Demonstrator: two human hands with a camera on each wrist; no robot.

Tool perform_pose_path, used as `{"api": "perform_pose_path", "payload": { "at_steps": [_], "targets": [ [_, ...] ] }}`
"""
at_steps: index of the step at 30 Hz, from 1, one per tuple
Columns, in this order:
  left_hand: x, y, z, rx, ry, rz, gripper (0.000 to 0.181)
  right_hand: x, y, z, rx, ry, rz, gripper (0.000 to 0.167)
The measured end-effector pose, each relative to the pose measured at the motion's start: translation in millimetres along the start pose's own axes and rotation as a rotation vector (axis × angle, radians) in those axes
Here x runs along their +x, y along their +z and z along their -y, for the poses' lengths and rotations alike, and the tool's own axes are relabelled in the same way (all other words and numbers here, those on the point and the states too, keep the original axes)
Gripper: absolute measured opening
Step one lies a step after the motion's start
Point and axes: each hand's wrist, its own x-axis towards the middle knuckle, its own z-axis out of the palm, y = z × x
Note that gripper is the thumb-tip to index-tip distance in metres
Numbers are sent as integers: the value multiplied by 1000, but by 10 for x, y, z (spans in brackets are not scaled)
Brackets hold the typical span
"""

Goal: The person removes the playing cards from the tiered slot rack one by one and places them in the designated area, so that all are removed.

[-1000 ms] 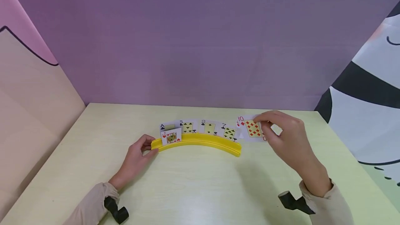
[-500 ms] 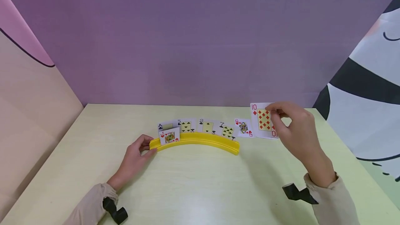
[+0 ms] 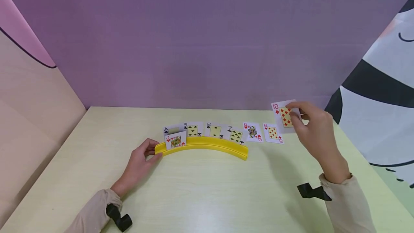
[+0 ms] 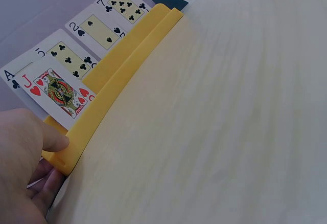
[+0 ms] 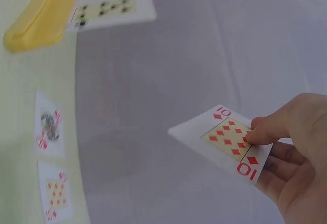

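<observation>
My left hand [image 3: 142, 164] grips the left end of a yellow curved card holder [image 3: 207, 143] on the table, thumb on its front face. In its back groove stand an ace [image 3: 169, 131], a five of clubs [image 3: 193, 129], a two of spades [image 3: 215, 130] and a seven of clubs [image 3: 236, 135]. A jack of hearts [image 4: 59, 92] leans in the front groove, partly covering the ace. My right hand [image 3: 315, 136] pinches a ten of diamonds [image 5: 225, 137] by its right side, raised above the table's back right.
A queen of hearts [image 3: 253, 132] and an eight of diamonds [image 3: 273, 133] lie face up on the table [image 3: 200, 190], right of the holder. Behind the table's back edge stands a purple panel [image 3: 207, 46], with printed panels [image 3: 381, 92] at the sides.
My right hand has lifted the ten of diamonds and carried it right and back, uncovering the queen and then the eight of diamonds. The left hand and holder have stayed put.
</observation>
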Motion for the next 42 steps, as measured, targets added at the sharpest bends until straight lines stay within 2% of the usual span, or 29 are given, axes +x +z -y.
{"api": "perform_pose_path", "payload": {
  "at_steps": [5, 11, 18, 26, 34, 42],
  "targets": [
    [5, 4, 8, 3, -2, 1, 29, -24, 13, -170, -5, 52, 3, 12],
    [1, -1, -3, 4, -6, 4, 28, -51, 46, -337, -50, 153, 26, 7],
    [-4, -8, -12, -7, -9, 8, 27, -88, 62, -509, -72, 272, 121, 20],
    [5, -2, 3, -8, 2, 7, 28, -135, 97, -687, -74, 269, 155, 27],
    [-2, -11, -11, -9, -2, 10, 27, -202, 140, -813, -85, 313, 178, 16],
    [-7, -10, -13, -14, -7, 11, 29, -273, 171, -962, -113, 346, 234, 18]
  ]
}}
